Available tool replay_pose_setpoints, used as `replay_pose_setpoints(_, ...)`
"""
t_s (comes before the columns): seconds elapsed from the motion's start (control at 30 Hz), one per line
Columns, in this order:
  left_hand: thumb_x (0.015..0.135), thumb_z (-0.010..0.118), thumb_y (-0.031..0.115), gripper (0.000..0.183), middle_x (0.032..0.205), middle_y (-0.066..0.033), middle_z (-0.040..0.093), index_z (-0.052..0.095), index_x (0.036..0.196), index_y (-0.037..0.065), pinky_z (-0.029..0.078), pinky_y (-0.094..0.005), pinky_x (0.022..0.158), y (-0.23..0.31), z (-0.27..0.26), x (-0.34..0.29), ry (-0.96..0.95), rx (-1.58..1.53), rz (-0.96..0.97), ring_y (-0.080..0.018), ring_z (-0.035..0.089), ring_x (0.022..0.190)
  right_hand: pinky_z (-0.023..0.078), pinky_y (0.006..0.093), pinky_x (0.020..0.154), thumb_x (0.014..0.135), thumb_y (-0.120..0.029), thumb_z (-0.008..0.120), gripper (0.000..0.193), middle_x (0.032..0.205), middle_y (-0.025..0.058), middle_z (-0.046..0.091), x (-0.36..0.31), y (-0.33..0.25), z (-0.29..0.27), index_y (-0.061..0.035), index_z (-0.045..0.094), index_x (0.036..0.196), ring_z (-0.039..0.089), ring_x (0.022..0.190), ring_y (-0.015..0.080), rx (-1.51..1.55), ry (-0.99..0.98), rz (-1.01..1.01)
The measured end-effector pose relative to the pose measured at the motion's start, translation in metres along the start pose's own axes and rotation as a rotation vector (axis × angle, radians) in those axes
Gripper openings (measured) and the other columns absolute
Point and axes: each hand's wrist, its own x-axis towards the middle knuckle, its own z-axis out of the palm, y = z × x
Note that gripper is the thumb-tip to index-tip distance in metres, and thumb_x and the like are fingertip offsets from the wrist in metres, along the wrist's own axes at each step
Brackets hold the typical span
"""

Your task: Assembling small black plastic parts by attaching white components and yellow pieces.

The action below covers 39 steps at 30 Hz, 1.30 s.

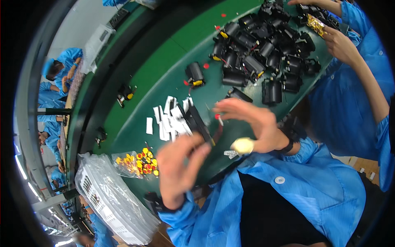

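Observation:
Motion blur smears my left hand (181, 164). Its curled fingers are at the near end of a long black plastic part (196, 120), and whether they grip it is unclear. To the right, my right hand (255, 123) is raised with stretched fingers and the thumb apart. At its thumb is a round pale yellow thing (242, 145), too blurred to name. A thin lead with a red piece (218, 117) lies between the hands. White paper strips (166, 121) lie scattered just beyond the black part, partly beneath it.
Many black cylindrical housings (267, 49) are heaped at the far right; one housing (194, 75) lies apart. Yellow and red small parts (146, 162) spill beside a clear plastic bag (111, 201) at left. A co-worker's hands (339, 43) work at the far right. A raised dark rail borders the green table (135, 107).

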Motion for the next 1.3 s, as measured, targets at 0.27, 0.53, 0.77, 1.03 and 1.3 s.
replay_pose_setpoints(0.27,0.085,0.069,0.013,0.021,0.087,-0.0183,0.071,0.070,0.099,-0.001,0.053,-0.0375,0.075,-0.188,0.028,0.212,0.136,0.296,-0.043,-0.0274,0.071,0.082,0.051,0.0316,0.058,0.084,-0.004,0.071,0.028,0.080,0.0097,0.066,-0.055,0.046,0.010,0.0031,0.065,0.110,0.063,0.062,0.0176,-0.338,-0.273,-0.009)
replay_pose_setpoints(0.53,0.081,0.069,0.038,0.040,0.091,-0.0235,0.069,0.063,0.095,0.001,0.054,-0.0529,0.076,-0.179,0.029,0.208,0.118,0.539,-0.127,-0.0447,0.066,0.088,0.052,0.0288,0.062,0.084,0.002,0.064,0.014,0.083,0.0119,0.068,-0.050,0.036,0.013,0.0049,0.067,0.097,0.065,0.067,0.0164,-0.393,-0.179,0.044)
replay_pose_setpoints(0.77,0.084,0.065,0.026,0.020,0.072,-0.0138,0.065,0.061,0.078,0.008,0.051,-0.0474,0.060,-0.092,-0.203,-0.012,0.662,0.920,-0.179,-0.0356,0.066,0.069,0.052,0.0257,0.061,0.083,0.011,0.060,0.013,0.084,0.0113,0.066,-0.053,0.041,0.003,0.0063,0.065,0.095,0.065,0.067,0.0145,-0.118,-0.116,0.309)
replay_pose_setpoints(1.03,0.079,0.066,0.025,0.040,0.109,-0.0289,0.068,0.067,0.108,-0.003,0.050,-0.0511,0.093,-0.171,-0.379,-0.306,0.374,1.117,-1.460,-0.0451,0.065,0.103,0.049,0.0249,0.059,0.083,0.007,0.059,0.013,0.082,0.0107,0.066,-0.048,0.046,0.006,0.0058,0.064,0.095,0.063,0.064,0.0135,-0.225,-0.214,0.294)
replay_pose_setpoints(1.3,0.077,0.068,0.019,0.035,0.101,-0.0343,0.066,0.066,0.095,-0.010,0.051,-0.0497,0.085,-0.164,-0.381,-0.310,0.212,1.076,-1.297,-0.0468,0.065,0.097,0.047,0.0267,0.059,0.078,0.005,0.062,0.016,0.078,0.0085,0.067,-0.044,0.034,0.021,0.0021,0.066,0.093,0.061,0.062,0.0154,-0.293,-0.125,0.327)
